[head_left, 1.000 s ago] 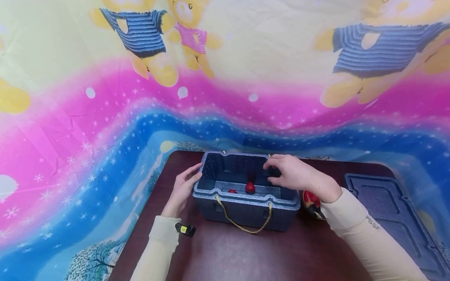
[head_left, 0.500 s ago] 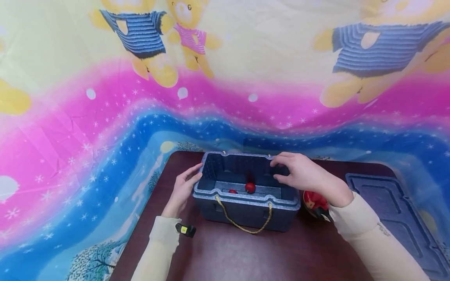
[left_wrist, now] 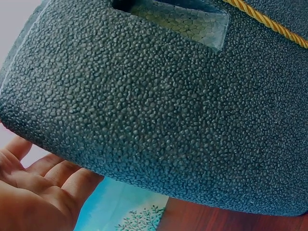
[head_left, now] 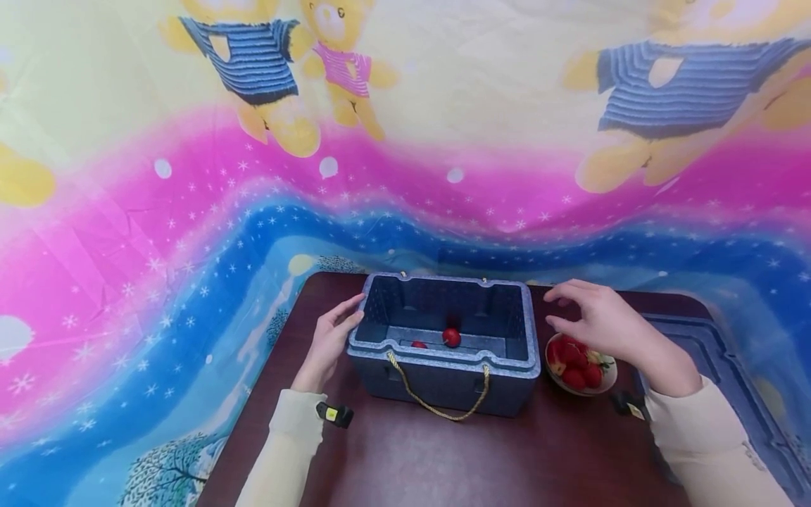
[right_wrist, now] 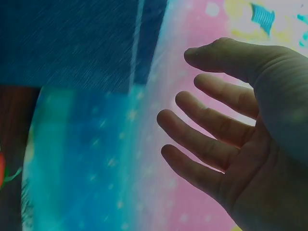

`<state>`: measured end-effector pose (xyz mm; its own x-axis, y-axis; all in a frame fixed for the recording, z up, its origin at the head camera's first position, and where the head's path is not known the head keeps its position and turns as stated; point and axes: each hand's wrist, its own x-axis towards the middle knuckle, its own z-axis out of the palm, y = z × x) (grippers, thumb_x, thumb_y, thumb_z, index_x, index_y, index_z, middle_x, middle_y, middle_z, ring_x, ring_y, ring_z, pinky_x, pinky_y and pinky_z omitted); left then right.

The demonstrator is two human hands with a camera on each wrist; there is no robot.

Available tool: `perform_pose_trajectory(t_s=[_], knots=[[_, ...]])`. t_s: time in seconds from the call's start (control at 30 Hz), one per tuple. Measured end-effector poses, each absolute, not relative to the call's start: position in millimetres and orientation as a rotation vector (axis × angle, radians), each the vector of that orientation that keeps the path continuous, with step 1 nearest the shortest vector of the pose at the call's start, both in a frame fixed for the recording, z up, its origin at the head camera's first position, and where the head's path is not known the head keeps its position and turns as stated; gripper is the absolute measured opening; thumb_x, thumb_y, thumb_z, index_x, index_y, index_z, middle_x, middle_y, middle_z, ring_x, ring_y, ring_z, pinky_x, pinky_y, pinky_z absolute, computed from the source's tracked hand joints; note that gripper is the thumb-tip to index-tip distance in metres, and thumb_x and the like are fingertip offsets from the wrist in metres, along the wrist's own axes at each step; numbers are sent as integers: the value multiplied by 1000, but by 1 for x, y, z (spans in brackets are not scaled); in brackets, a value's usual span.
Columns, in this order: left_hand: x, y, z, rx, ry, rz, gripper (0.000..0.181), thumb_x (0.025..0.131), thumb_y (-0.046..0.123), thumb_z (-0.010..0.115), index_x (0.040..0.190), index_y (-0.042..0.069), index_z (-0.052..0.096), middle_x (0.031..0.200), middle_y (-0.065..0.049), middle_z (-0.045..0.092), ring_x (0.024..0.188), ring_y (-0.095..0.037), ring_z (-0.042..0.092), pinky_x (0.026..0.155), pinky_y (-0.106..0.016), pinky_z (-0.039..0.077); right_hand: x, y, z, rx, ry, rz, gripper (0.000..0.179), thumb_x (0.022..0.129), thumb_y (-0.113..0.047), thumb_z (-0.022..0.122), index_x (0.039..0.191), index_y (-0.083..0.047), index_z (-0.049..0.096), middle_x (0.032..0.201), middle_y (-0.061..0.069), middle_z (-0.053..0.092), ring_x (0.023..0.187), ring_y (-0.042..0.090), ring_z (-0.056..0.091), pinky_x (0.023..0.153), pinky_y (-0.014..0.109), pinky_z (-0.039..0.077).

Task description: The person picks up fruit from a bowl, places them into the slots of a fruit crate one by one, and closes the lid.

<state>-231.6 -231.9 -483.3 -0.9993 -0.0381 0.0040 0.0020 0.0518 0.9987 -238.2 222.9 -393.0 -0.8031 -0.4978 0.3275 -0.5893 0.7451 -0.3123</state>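
Note:
A dark blue-grey foam box point(head_left: 443, 384) with gold rope handles stands lidless on the table. Inside it lie a round red fruit-like item point(head_left: 451, 337) and a second red one point(head_left: 419, 345), partly hidden by the front rim. My left hand point(head_left: 331, 338) rests against the box's left end, fingers extended; in the left wrist view the hand point(left_wrist: 50, 185) touches that side. My right hand point(head_left: 598, 317) hovers above a bowl point(head_left: 579, 392) right of the box, holding nothing. Red strawberry-like items point(head_left: 574, 366) fill the bowl. In the right wrist view the hand's fingers point(right_wrist: 207, 118) are loosely spread.
The flat blue-grey lid point(head_left: 697, 352) lies at the table's right, partly under my right arm. A printed cloth point(head_left: 412, 204) with bears hangs right behind the dark red table point(head_left: 431, 458).
My right hand has moved right, out from over the box to above the bowl, uncovering the box's right end and the bowl's contents. My left hand has stayed against the box.

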Motion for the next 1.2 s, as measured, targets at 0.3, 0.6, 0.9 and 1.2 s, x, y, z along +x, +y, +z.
perform_pose_trajectory(t_s=[0.3,0.6,0.9,1.2], knots=[[-231,-232,-483,48,-2278,-2127,44,101,25,64,143,14,59,153,-6,47,142,-25,41,117,-48,29,-234,262,-417,677,-2904,672,39,85,-18,82,118,-4,68,117,20,66,100,37,65,78,54,57],[-229,-231,-483,56,-2298,-2114,45,101,27,64,144,16,58,154,-6,46,143,-24,39,117,-49,30,-234,286,-448,513,-3040,703,45,88,-23,77,125,0,64,122,26,61,99,38,64,78,56,56],[-229,-231,-483,81,-2309,-2114,43,101,28,64,143,19,59,154,-3,46,143,-23,38,118,-50,28,-235,299,-470,429,-3085,742,56,88,-26,78,132,1,57,120,29,58,97,40,62,71,53,56],[-229,-230,-482,80,-2278,-2126,43,101,24,64,143,14,59,153,-6,47,142,-25,39,118,-50,27,-231,302,-494,417,-3116,779,53,88,-23,77,129,4,59,122,30,59,99,42,61,74,55,55]])
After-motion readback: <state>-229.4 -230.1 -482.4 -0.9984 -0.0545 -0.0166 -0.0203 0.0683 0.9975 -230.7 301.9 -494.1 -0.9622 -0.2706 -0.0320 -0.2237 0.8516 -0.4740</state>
